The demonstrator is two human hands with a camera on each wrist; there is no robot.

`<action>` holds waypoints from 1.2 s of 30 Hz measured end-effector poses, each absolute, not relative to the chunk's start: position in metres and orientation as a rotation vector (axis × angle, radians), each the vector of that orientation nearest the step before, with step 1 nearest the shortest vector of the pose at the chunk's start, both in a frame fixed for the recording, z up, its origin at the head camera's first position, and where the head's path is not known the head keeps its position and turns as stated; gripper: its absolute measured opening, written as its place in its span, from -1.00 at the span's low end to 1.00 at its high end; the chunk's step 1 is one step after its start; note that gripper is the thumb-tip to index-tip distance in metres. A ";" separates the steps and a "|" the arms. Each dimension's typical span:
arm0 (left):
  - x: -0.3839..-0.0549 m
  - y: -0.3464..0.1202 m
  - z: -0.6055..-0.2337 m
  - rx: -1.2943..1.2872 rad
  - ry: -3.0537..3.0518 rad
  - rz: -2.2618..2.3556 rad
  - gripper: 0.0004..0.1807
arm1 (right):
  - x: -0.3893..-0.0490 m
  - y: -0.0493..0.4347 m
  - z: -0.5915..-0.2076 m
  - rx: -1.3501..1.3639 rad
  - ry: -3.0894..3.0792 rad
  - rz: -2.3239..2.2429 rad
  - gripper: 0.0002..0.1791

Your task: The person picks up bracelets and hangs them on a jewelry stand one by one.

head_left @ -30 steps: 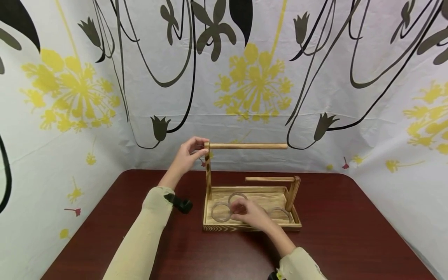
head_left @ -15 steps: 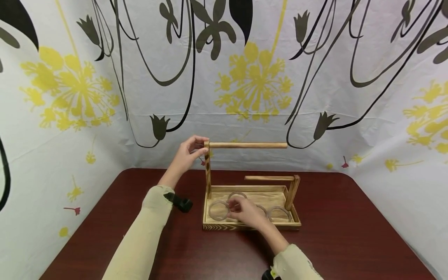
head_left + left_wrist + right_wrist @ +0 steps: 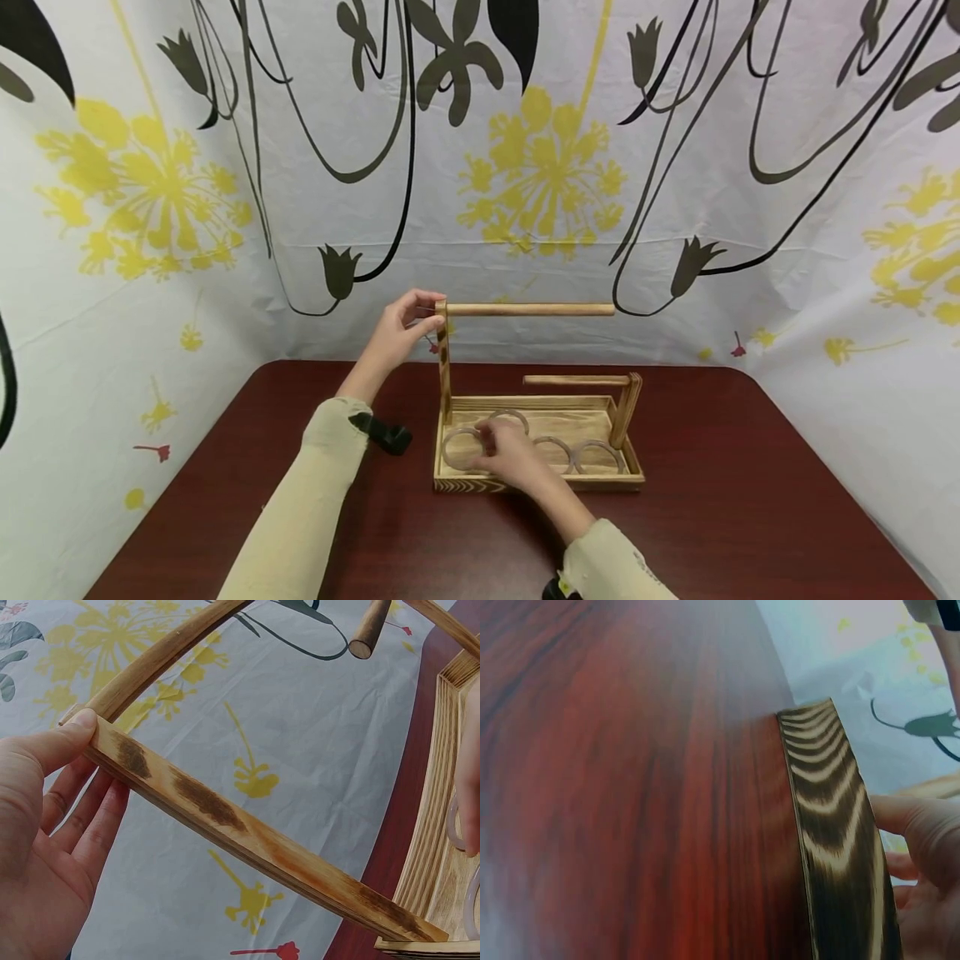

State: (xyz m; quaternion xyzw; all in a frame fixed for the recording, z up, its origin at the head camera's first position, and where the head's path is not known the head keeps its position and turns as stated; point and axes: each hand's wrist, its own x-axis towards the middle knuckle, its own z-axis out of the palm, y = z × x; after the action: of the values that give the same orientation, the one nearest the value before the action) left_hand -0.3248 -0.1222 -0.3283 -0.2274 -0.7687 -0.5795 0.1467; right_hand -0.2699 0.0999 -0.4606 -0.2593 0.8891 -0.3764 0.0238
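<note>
Apparently as a brace, the left hand [image 3: 397, 333] pinches the top of the tall post [image 3: 446, 371], thumb on one face and fingers behind, where the long bar [image 3: 532, 309] joins it. Held high and aside, it probably keeps the tray [image 3: 579, 422] from shifting on the surface [image 3: 375, 525] and leaves its floor free for the right hand [image 3: 512, 454]. That hand reaches over the front wall [image 3: 467, 484], fingers bent and parted from the thumb, at the right edge of the leftmost ring [image 3: 444, 450] (whether pinched or only touched cannot be told). Three more rings [image 3: 510, 412] lie in the tray, one at the back, two side by side toward the short post [image 3: 625, 412], presumably confined by its sides.
</note>
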 end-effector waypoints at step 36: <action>-0.325 -0.123 -0.329 -0.667 -2.211 -1.658 -0.68 | -0.275 0.091 -0.465 -0.702 2.784 -1.171 -0.15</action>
State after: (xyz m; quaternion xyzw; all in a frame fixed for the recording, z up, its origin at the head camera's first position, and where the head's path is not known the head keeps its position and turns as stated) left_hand -0.3246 -0.1225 -0.3285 -0.2320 -0.7691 -0.5767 0.1485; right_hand -0.2750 0.0909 -0.4646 -0.2263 0.8976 -0.3778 0.0206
